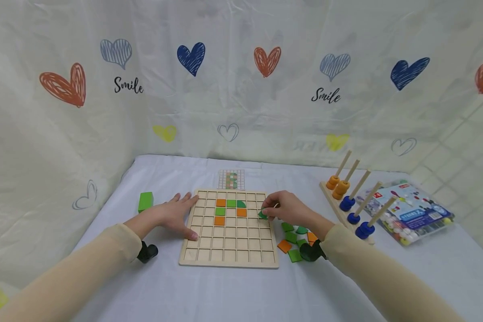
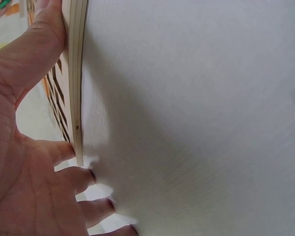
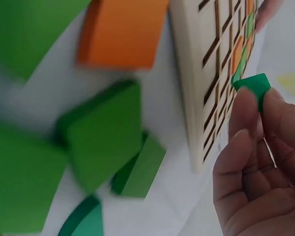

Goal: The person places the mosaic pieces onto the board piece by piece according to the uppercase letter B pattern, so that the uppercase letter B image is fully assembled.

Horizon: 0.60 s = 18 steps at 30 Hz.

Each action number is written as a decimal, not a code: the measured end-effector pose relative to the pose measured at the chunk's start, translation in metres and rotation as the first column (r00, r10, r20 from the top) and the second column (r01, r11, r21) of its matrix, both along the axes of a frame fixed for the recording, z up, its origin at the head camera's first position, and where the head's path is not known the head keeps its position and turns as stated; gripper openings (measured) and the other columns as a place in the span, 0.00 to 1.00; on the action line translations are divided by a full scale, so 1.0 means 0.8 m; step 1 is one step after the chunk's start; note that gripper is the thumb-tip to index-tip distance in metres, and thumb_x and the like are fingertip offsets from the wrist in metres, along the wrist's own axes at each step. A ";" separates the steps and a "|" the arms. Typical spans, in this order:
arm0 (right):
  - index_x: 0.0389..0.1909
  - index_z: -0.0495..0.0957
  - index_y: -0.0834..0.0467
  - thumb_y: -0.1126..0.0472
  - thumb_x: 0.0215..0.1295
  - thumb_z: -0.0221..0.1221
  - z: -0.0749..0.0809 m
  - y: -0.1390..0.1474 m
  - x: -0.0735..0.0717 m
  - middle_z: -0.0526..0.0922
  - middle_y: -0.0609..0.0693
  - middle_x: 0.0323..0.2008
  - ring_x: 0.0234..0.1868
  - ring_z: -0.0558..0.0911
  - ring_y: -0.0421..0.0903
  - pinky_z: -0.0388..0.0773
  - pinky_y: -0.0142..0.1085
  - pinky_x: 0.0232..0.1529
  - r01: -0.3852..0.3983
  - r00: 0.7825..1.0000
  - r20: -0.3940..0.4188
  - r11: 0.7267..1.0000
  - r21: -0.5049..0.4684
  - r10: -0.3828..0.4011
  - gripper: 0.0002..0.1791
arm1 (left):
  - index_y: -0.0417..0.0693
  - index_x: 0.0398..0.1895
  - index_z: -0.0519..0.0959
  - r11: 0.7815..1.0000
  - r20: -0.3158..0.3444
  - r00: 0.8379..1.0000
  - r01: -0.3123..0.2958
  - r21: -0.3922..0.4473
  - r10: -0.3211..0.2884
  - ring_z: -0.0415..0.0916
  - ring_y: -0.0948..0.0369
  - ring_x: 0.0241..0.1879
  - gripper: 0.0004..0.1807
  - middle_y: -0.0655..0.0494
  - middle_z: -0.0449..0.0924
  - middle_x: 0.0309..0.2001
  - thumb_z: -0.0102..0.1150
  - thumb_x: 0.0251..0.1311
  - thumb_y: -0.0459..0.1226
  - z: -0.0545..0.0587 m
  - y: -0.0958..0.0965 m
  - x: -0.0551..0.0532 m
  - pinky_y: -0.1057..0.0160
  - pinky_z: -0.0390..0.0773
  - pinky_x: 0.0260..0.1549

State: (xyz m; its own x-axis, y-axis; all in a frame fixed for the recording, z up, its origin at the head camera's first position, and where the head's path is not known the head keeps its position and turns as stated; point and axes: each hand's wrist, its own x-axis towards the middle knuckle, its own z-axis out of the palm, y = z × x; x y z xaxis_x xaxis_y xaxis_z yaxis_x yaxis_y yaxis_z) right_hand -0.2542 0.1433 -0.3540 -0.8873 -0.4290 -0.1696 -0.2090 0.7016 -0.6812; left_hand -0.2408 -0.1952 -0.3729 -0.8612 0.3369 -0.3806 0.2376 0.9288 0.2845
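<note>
A wooden grid board [image 1: 229, 257] lies on the white-covered table, with orange and light green square tiles and one dark green rounded tile [image 1: 241, 204] in its upper cells. My left hand [image 1: 176, 215] rests at the board's left edge, fingers spread and thumb on the rim. Between thumb and fingertips, my right hand [image 1: 287, 208] pinches a small dark green tile [image 3: 255, 84] over the board's right edge. Under my right forearm, beside the board, several loose green and orange tiles [image 1: 291, 237] are scattered; some are partly hidden by the wrist strap.
Behind the board lies a small printed pattern card [image 1: 231, 180]. A green block [image 1: 146, 201] stands left of my left hand. At the right are a wooden peg stand [image 1: 333, 195] with orange and blue beads and a clear plastic case [image 1: 414, 212] of beads.
</note>
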 end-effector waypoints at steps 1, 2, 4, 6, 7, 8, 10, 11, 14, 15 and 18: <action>0.42 0.82 0.61 0.63 0.73 0.61 0.000 -0.004 0.001 0.85 0.53 0.35 0.34 0.87 0.46 0.83 0.38 0.37 -0.004 1.000 0.013 1.000 -0.026 0.004 0.05 | 0.42 0.83 0.45 1.000 0.000 1.000 0.001 0.000 -0.001 0.35 0.30 0.80 0.67 0.35 0.40 0.83 0.73 0.50 0.62 0.000 0.000 0.000 0.29 0.48 0.74; 0.42 0.82 0.62 0.64 0.73 0.60 0.000 -0.008 0.002 0.85 0.54 0.36 0.35 0.88 0.46 0.84 0.39 0.38 -0.014 1.000 0.023 0.999 -0.052 0.015 0.05 | 0.42 0.83 0.45 1.000 0.000 1.000 0.002 -0.001 -0.002 0.35 0.30 0.80 0.67 0.35 0.40 0.83 0.73 0.50 0.63 0.000 -0.001 0.000 0.29 0.48 0.74; 0.41 0.82 0.63 0.65 0.73 0.60 0.000 -0.015 0.003 0.86 0.55 0.36 0.35 0.89 0.48 0.85 0.40 0.39 -0.019 0.999 0.038 0.996 -0.091 0.023 0.04 | 0.42 0.83 0.45 1.000 0.001 1.000 0.004 -0.001 -0.004 0.34 0.30 0.80 0.67 0.35 0.40 0.82 0.73 0.51 0.63 0.001 -0.001 0.001 0.29 0.47 0.74; 0.40 0.82 0.63 0.64 0.73 0.60 0.000 -0.021 0.003 0.88 0.55 0.36 0.36 0.89 0.47 0.86 0.40 0.40 -0.024 0.999 0.034 0.995 -0.096 0.027 0.06 | 0.42 0.83 0.45 1.000 0.002 1.000 0.003 0.000 -0.003 0.34 0.29 0.80 0.67 0.35 0.39 0.82 0.73 0.50 0.63 0.002 0.000 0.001 0.29 0.47 0.74; 0.39 0.83 0.63 0.62 0.74 0.60 0.000 -0.024 0.003 0.89 0.55 0.36 0.35 0.89 0.47 0.86 0.40 0.40 -0.024 0.999 0.025 0.996 -0.089 0.027 0.07 | 0.42 0.83 0.45 1.000 0.003 1.000 0.001 0.001 -0.001 0.34 0.29 0.80 0.67 0.35 0.39 0.82 0.73 0.50 0.63 0.002 0.000 0.002 0.29 0.47 0.74; 0.38 0.83 0.62 0.61 0.73 0.61 0.001 -0.026 0.003 0.89 0.55 0.35 0.35 0.88 0.46 0.86 0.40 0.40 -0.018 1.000 0.015 0.997 -0.077 0.020 0.08 | 0.42 0.83 0.45 1.000 0.004 1.000 0.001 -0.001 -0.001 0.34 0.29 0.80 0.67 0.35 0.39 0.82 0.73 0.50 0.63 0.003 0.000 0.002 0.29 0.47 0.74; 0.38 0.85 0.60 0.60 0.72 0.63 0.001 -0.029 0.003 0.90 0.52 0.36 0.33 0.87 0.45 0.85 0.38 0.39 0.003 1.000 -0.010 0.999 -0.045 -0.004 0.08 | 0.41 0.83 0.45 1.000 0.003 1.000 0.002 0.000 -0.002 0.34 0.29 0.79 0.67 0.35 0.39 0.82 0.73 0.50 0.63 0.004 0.001 0.003 0.29 0.48 0.74; 0.38 0.86 0.60 0.60 0.71 0.64 0.001 -0.031 0.003 0.90 0.52 0.37 0.33 0.87 0.44 0.84 0.38 0.38 0.013 1.000 -0.018 0.999 -0.035 -0.013 0.07 | 0.41 0.83 0.45 1.000 0.002 1.000 0.003 0.000 -0.003 0.34 0.29 0.79 0.67 0.35 0.39 0.82 0.73 0.50 0.63 0.004 0.001 0.003 0.29 0.48 0.74; 0.40 0.87 0.59 0.65 0.68 0.65 0.000 -0.033 0.002 0.88 0.51 0.40 0.33 0.85 0.43 0.83 0.36 0.37 0.032 0.999 -0.034 0.999 -0.019 -0.032 0.04 | 0.41 0.83 0.46 1.000 -0.001 1.000 0.008 0.001 -0.008 0.35 0.29 0.79 0.67 0.34 0.40 0.82 0.73 0.50 0.62 0.005 0.000 0.004 0.28 0.48 0.74; 0.43 0.87 0.60 0.67 0.68 0.65 0.000 -0.034 0.002 0.87 0.51 0.42 0.33 0.84 0.42 0.83 0.36 0.37 0.031 0.999 -0.036 0.999 -0.018 -0.031 0.06 | 0.41 0.83 0.46 1.000 -0.002 1.000 0.010 0.004 -0.010 0.35 0.28 0.79 0.67 0.34 0.40 0.82 0.74 0.50 0.62 0.005 0.000 0.004 0.28 0.48 0.74; 0.49 0.86 0.61 0.71 0.68 0.62 -0.001 -0.035 0.002 0.85 0.54 0.44 0.33 0.83 0.43 0.84 0.36 0.38 0.011 1.000 -0.029 1.000 -0.026 -0.012 0.11 | 0.41 0.83 0.46 1.000 -0.004 1.000 0.011 0.004 -0.011 0.35 0.28 0.79 0.67 0.34 0.40 0.82 0.74 0.50 0.62 0.004 0.000 0.003 0.28 0.48 0.74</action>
